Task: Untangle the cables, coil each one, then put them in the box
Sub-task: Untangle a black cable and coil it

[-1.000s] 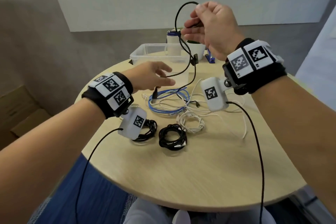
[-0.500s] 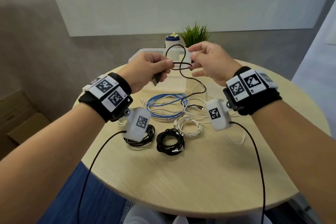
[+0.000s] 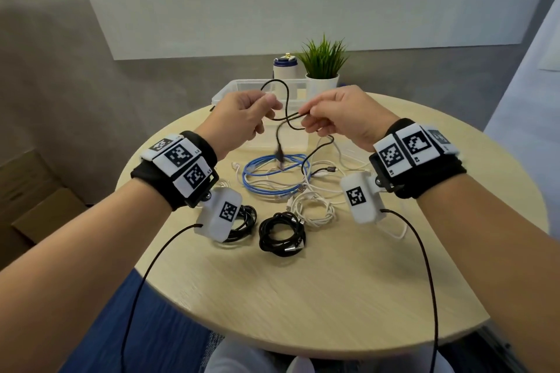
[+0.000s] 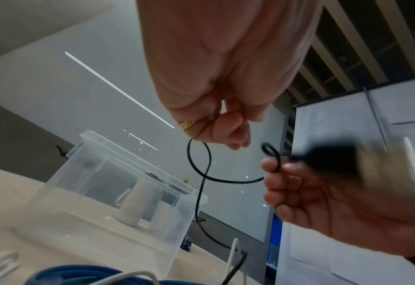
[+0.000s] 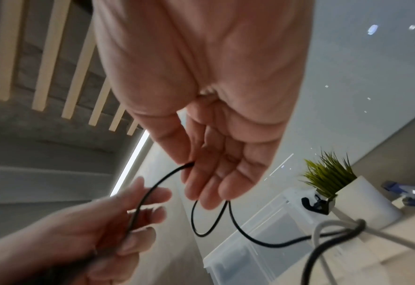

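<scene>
Head view showed both hands raised above the round table [image 3: 333, 281], the left hand [image 3: 242, 118] and the right hand [image 3: 342, 115] each pinching a thin black cable [image 3: 286, 100] that arched up between them, crossed itself and hung down with a blurred plug over the pile below. Only this view took in that pile: a loose blue cable [image 3: 272, 169] mixed with white cables [image 3: 315, 206], and nearer the person two coiled black cables [image 3: 281, 235], one partly hidden behind the left wrist camera. Left wrist view showed what the head view could not, the left fingers [image 4: 226, 129] curled tight on the cable from below, a loop [image 4: 199, 160] hanging under them, and the right hand [image 4: 323, 202] holding a smaller loop beside a blurred plug. Right wrist view showed the right thumb and forefinger nipping the cable while the other fingers [image 5: 226, 183] lay almost straight; the left hand [image 5: 109, 227] gripped the strand below. The clear plastic box [image 3: 239, 89] stood at the far side of the table, beyond the hands; no cable could be seen in it, though the hands hid part of it. Behind the box stood a potted plant [image 3: 322, 70] and a white bottle [image 3: 285, 68].
</scene>
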`<state>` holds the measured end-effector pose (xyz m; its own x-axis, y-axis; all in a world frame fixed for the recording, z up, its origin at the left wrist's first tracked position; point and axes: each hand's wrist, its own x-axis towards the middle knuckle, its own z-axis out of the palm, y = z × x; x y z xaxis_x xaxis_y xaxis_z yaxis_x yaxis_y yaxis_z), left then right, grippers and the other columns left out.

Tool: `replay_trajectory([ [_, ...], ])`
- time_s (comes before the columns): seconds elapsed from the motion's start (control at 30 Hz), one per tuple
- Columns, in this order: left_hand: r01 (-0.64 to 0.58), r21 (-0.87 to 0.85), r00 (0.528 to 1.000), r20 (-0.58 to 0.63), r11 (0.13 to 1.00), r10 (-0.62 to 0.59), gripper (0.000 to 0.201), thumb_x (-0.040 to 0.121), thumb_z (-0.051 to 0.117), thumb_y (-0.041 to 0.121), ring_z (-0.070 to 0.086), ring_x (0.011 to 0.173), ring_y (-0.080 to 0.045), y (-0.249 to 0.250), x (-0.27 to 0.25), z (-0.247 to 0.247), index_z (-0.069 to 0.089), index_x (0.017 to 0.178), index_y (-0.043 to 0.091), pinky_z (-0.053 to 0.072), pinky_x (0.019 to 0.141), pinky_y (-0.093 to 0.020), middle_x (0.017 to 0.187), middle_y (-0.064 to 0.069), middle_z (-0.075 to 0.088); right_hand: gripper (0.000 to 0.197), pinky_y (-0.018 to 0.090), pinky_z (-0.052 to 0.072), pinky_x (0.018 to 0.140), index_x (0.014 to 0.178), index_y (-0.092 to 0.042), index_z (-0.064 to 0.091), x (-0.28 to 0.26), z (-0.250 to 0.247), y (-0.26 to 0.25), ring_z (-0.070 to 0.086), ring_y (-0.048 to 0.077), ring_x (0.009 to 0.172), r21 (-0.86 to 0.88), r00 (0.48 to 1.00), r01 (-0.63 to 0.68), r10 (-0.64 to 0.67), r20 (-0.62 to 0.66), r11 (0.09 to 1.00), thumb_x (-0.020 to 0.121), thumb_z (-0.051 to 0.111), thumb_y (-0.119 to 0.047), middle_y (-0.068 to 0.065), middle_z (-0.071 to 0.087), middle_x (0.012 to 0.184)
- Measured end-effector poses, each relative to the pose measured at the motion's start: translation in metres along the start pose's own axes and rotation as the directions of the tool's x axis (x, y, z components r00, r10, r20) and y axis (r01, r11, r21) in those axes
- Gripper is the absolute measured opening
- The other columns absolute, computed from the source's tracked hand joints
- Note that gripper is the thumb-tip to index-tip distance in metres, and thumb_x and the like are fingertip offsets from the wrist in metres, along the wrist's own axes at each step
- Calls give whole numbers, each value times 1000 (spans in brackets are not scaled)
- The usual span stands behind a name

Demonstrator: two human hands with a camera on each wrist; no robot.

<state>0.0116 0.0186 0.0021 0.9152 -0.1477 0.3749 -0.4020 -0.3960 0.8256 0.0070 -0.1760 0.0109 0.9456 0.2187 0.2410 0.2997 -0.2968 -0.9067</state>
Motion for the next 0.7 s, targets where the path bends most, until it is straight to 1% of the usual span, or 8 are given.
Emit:
replay_trajectory([
  [0.1,-45,101,998,-39,994,50,10,94,57,21,51,57,-4,-1,2,1,65,97,26,39,52,-14,89,12,61,11,25,53,67,84,-7,68,-4,-1,-3,64,15,71,41,999,41,-42,5,998,91,59,-8,7,68,77],
  [0.17,-92,154,995,-17,984,95,18,90,63,19,52,57,-1,2,2,3,61,105,29,38,50,-9,103,12,61,14,29,55,71,85,-8,66,-6,-1,-4,66,15,71,45,997,62,-64,34,997,91,56,0,8,68,80],
  [0.3,-111,342,992,101,933,81,26,89,64,26,50,57,-3,8,-3,12,55,113,31,35,45,-4,80,22,55,17,28,52,60,88,-12,48,-12,0,-11,66,17,60,212,987,78,-105,120,974,94,49,3,10,68,80],
  [0.37,-106,390,985,167,914,43,31,89,64,33,55,64,-3,4,-4,16,56,118,26,38,49,-5,88,16,61,17,30,51,59,91,-13,43,-13,-1,-15,65,19,59,277,985,82,-121,126,957,95,47,2,11,68,82],
  [0.47,-92,466,951,302,880,-60,24,89,62,35,52,60,-7,-1,-6,18,63,107,19,45,62,-19,88,6,69,15,31,51,61,97,-13,42,-10,-5,-16,64,19,59,348,990,98,-128,64,933,97,43,1,9,67,83],
  [0.57,-142,513,907,409,847,-95,19,93,56,28,42,46,-3,-2,-11,17,66,86,14,37,48,-14,78,6,72,16,29,52,60,104,-13,45,-8,-9,-13,59,14,52,320,994,97,-111,25,942,97,43,1,7,65,78],
  [0.63,-103,474,933,350,875,-80,17,95,52,22,41,42,0,-1,-10,15,62,84,13,35,46,-12,70,6,70,18,30,51,59,104,-14,49,-6,-11,-7,53,10,45,235,997,71,-79,24,969,96,44,1,6,64,75],
  [0.7,1,272,984,173,962,-50,17,96,47,16,50,46,-1,-1,-4,11,57,82,16,42,53,-14,60,6,66,19,34,50,63,100,-16,52,-6,-11,1,51,8,42,136,999,22,-29,45,991,97,42,0,6,63,73],
])
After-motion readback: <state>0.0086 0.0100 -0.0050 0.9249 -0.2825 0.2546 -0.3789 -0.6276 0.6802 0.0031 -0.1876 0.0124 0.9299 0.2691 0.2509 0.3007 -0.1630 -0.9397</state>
